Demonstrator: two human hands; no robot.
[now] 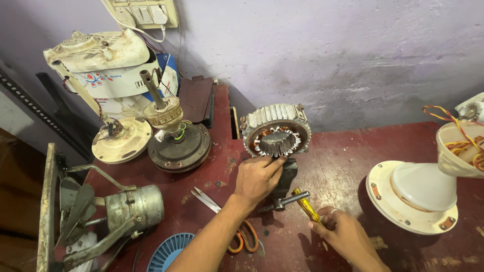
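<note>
One motor stator [276, 132], a ring of steel laminations with copper windings showing inside, stands on edge in a small dark bench vise [285, 177] near the middle of the dark red workbench [343, 166]. No rotor sits in its bore; the slots look only partly filled, though the view is too small to count coils.

Left hand [257, 177]: fingers curled, knuckles up, fingertips pressed against the lower rim of the stator, steadying it rather than wrapping round it.

Right hand [341, 232]: closed loosely on the handle end of a yellow screwdriver [306, 205], whose tip lies beside the vise's steel screw handle [288, 200]. Ring on one finger.

Progress, as a judgement: stator stripped out of its housing and set in the vise; whether it is clamped tight cannot be told. Winding work or reassembly looks not yet done, since the other motor parts lie apart.

Round about:
- Scissors [227, 221] with orange handles lie open, partly under the left forearm.
- Blue plastic grille [170, 252] at the near edge.
- Left: metal exhaust fan [108, 214] on its side, a ceiling-fan motor [176, 138] with upright shaft, a cream table-fan body [108, 85] leaning against the wall.
- Right: white fan base [411, 196] with red and yellow wires [461, 138] spilling from a cream housing.
- Switchboard [143, 12] on the wall above.
</note>
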